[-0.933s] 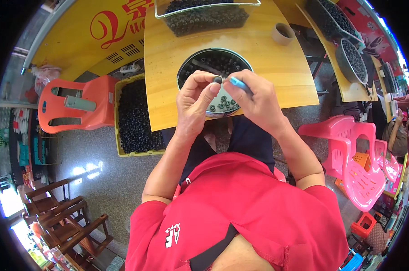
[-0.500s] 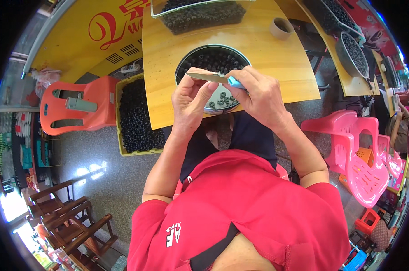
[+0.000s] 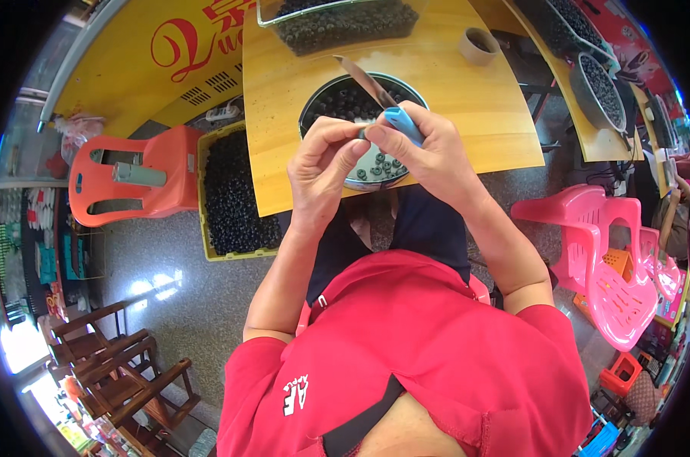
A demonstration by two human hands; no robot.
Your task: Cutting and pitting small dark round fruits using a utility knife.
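Observation:
My right hand (image 3: pixel 436 148) is closed around the blue handle of a knife (image 3: pixel 368 84), whose blade slants up to the left. Between the fingertips of my left hand (image 3: pixel 320 171) is a small dark round piece (image 3: pixel 362 133), which my right thumb meets from the other side; most of it is hidden. Both hands are above a round container (image 3: pixel 311 97) at the table's near edge. Dark ring-like pieces (image 3: pixel 349 100) fill its far part. Nearer me, on a pale surface, several grey-green ring-shaped pieces (image 3: pixel 382 167) lie loose.
On the wooden table (image 3: pixel 474 114) stand a clear tub (image 3: pixel 345 29) of black pieces and a brown paper-like roll (image 3: pixel 479 47). At left are a yellow crate (image 3: pixel 206 190) of black pieces and an orange chair (image 3: pixel 173 171). Pink chairs (image 3: pixel 589 228) stand at right.
The knife has swung from lying nearly level across my fingers to pointing up and away. My fingertips have come together around the small piece.

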